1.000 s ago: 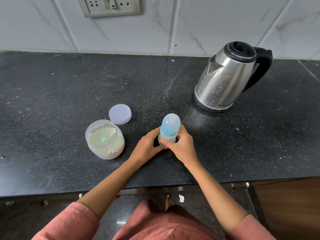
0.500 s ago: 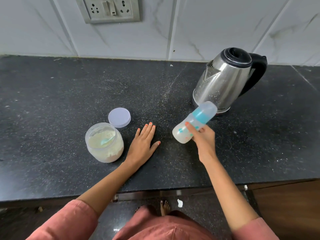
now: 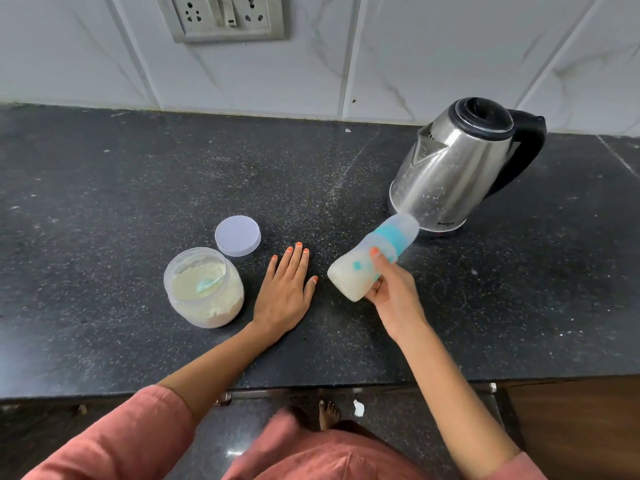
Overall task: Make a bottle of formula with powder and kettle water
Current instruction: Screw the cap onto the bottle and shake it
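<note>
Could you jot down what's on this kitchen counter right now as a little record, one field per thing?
bottle: capped, tilted, milky liquid inside, held above the counter
right hand: grips the bottle
left hand: flat on the counter, fingers straight, holding nothing
jar: open, holds pale powder and a scoop, left of the left hand
lid: lying on the counter just behind the jar
kettle: upright, lid shut, at back right
</note>
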The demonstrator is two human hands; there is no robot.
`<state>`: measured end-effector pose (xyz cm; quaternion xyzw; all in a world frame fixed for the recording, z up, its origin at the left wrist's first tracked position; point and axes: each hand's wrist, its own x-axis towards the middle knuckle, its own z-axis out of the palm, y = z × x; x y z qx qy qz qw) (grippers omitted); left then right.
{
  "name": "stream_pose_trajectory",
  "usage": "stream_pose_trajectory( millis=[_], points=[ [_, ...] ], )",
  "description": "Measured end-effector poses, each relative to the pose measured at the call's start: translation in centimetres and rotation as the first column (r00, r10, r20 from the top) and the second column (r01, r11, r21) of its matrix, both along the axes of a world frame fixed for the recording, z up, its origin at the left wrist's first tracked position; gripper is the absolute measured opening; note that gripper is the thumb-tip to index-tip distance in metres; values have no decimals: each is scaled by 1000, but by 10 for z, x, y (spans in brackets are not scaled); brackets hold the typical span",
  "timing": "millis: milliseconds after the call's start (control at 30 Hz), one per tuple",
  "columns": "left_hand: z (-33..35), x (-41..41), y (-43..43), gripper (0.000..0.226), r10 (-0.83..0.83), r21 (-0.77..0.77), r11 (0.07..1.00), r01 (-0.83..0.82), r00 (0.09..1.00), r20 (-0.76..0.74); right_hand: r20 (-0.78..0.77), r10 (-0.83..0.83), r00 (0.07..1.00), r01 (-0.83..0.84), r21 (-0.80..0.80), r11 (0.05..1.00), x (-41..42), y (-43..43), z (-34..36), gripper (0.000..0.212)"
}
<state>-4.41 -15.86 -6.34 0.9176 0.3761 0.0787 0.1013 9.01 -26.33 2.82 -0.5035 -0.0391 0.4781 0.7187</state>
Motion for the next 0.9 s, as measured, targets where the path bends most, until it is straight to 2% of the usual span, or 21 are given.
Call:
stream_pose_trajectory(
  millis=[67,100,200,267,333,400,467,533,600,633,700,767,800,833,900],
  points=[
    [0,0,0,55,5,3,1000,-5,1000,17,-88,-111,990,118,79,990,9,4,5,13],
    [0,0,-1,54,6,0,1000,-6,1000,22,-71,-111,991,117,84,990,10,4,6,15],
    [1,0,0,52,1,-4,1000,-1,1000,24,196,117,974,-106,-64,992,1,-4,2,21],
    [1,1,0,52,3,-5,1000,-3,1000,19,284,220,933,-189,-132,973,-2,-9,0,32],
    [1,1,0,52,3,12,1000,-3,1000,1,202,122,972,-115,-45,992,6,-8,3,34],
    [0,1,0,52,4,20,1000,-4,1000,-5,26,-60,998,58,67,996,17,-3,7,25],
    [0,1,0,52,5,21,1000,-5,1000,-11,-14,-130,991,131,77,988,19,0,6,15],
    [0,1,0,52,4,20,1000,-4,1000,-15,107,4,994,-5,5,1000,9,-4,3,17],
    [0,1,0,52,5,11,1000,-5,1000,-14,244,194,950,-175,-97,980,0,-11,-1,21],
    [1,1,0,52,5,8,1000,-5,1000,-15,274,223,936,-199,-111,974,0,-13,-1,22],
    [1,1,0,52,4,9,1000,-4,1000,-18,216,116,970,-112,-30,993,8,-10,3,25],
    [1,1,0,52,4,10,1000,-4,1000,-18,51,-88,995,84,68,994,18,-3,6,28],
    [1,0,0,53,4,10,1000,-4,1000,-18,29,-145,989,142,79,987,19,-1,6,25],
    [1,0,0,53,4,9,1000,-4,1000,-18,67,-145,987,141,60,988,17,0,5,20],
    [1,0,0,53,6,0,1000,-6,1000,-15,256,-8,967,19,-40,999,6,-5,2,13]
  ],
)
